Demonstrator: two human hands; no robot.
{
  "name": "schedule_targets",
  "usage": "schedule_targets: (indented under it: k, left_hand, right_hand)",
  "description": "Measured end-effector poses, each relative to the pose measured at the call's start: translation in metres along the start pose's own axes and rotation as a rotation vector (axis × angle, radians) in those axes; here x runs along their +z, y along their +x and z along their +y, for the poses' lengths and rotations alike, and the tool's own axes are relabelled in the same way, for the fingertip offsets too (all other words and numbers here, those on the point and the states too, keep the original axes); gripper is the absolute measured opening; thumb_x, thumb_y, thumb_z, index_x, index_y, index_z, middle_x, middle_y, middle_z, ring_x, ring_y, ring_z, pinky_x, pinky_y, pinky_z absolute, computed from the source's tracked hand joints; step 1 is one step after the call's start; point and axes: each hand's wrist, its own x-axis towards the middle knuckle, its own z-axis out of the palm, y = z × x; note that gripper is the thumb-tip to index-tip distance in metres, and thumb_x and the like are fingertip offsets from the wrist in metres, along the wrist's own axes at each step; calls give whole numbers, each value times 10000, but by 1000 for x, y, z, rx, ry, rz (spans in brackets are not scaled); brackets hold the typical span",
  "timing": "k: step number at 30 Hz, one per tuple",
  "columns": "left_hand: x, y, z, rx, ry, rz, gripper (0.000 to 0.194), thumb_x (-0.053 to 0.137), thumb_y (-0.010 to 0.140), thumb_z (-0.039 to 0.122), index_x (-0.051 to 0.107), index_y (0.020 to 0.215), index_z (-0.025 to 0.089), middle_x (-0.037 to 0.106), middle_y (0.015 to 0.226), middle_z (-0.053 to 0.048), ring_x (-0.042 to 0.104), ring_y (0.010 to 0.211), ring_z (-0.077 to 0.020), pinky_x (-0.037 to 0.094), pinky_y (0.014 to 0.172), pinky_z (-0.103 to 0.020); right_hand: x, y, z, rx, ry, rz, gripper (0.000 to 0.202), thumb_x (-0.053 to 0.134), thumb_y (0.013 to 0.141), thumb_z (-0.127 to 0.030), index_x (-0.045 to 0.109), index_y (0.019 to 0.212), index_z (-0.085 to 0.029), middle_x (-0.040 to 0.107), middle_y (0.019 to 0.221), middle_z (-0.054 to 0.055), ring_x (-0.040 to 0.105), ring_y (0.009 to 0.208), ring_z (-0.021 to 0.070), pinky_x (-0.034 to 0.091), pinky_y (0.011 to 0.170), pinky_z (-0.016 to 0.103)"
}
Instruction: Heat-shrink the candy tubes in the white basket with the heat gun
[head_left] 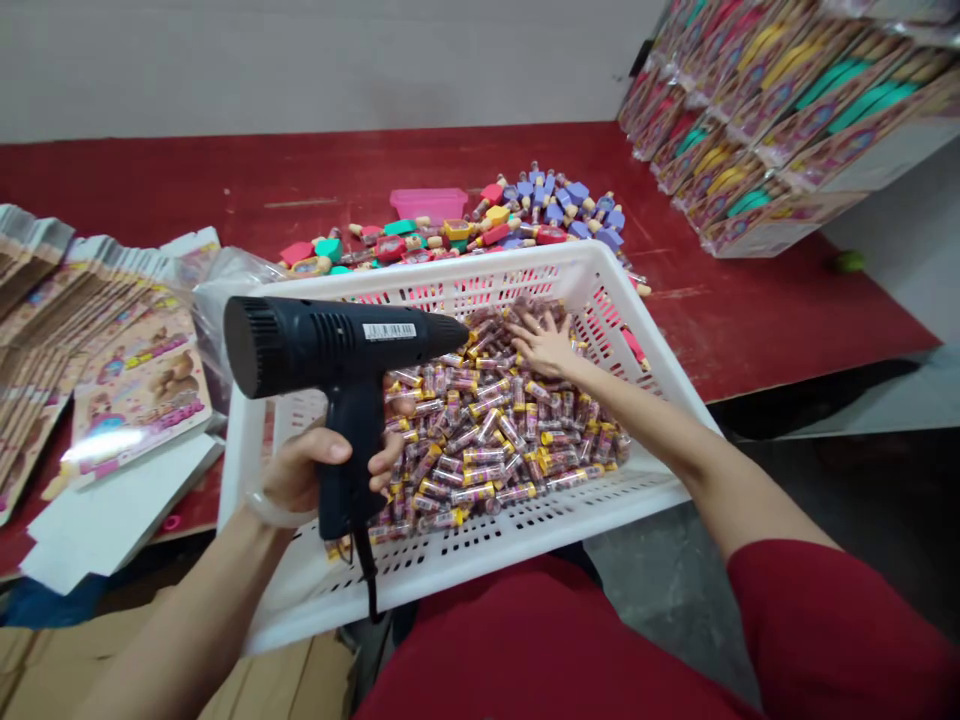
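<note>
My left hand (300, 465) is wrapped round the handle of a black heat gun (341, 345), its nozzle pointing right over the basket and its cord hanging down from the grip. Below it a white plastic basket (645, 510) holds a heap of small clear tubes (480, 440) with yellow ends and printed wrap. Fingers spread, my right hand (546, 345) lies on the tubes near the basket's far right side. I cannot see any tube gripped in it.
Behind the basket, small red, green, yellow and purple pieces (562, 205) lie on the red table (300, 170) beside a pink tub (429, 203). Printed cards (142, 380) are stacked left. Packaged boxes (795, 110) stand at the right. Cardboard (277, 680) lies below left.
</note>
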Motion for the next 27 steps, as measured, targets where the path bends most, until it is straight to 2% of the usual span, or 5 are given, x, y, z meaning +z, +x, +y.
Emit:
schedule_targets:
  k: [7,13,17,23,27]
  left_hand:
    - [13,0,1,3,96,-5,690,682,663,262,473,1316,193,598,770,-20,576,662,-162,502,583,-280]
    - [16,2,6,6,43,31,658,682,617,175,490,1244,226,588,917,-21,514,595,-88,466,505,-222]
    - [21,-3,9,-41,96,20,604,700,608,187,530,1186,229,577,893,-5,506,555,-79,432,453,-203]
    - [30,-10,11,-132,652,250,263,737,592,221,599,807,158,582,659,-7,515,529,-115,411,455,-222]
    - [31,-14,14,-73,736,374,256,742,607,251,612,809,166,609,661,0,521,527,-122,427,465,-233]
  right_hand:
    - [16,-25,-11,310,31,58,662,143,1057,-500,352,1583,-157,67,1681,184,230,1435,539,230,1043,827]
    - [15,-109,-47,-158,34,-235,777,422,944,-751,431,1561,-279,137,1689,76,25,1487,534,190,1084,818]
    - [20,-135,-68,-547,-19,-254,852,415,952,-770,433,1551,-164,157,1677,132,-51,1494,512,141,1091,824]
    - [28,-76,-53,-885,-35,-176,488,475,1014,-543,628,1379,-257,238,1662,38,133,1525,381,27,1181,708]
    - [16,-25,-13,-716,-88,-99,556,499,1008,-509,463,1525,-309,229,1664,45,93,1532,377,20,1164,715]
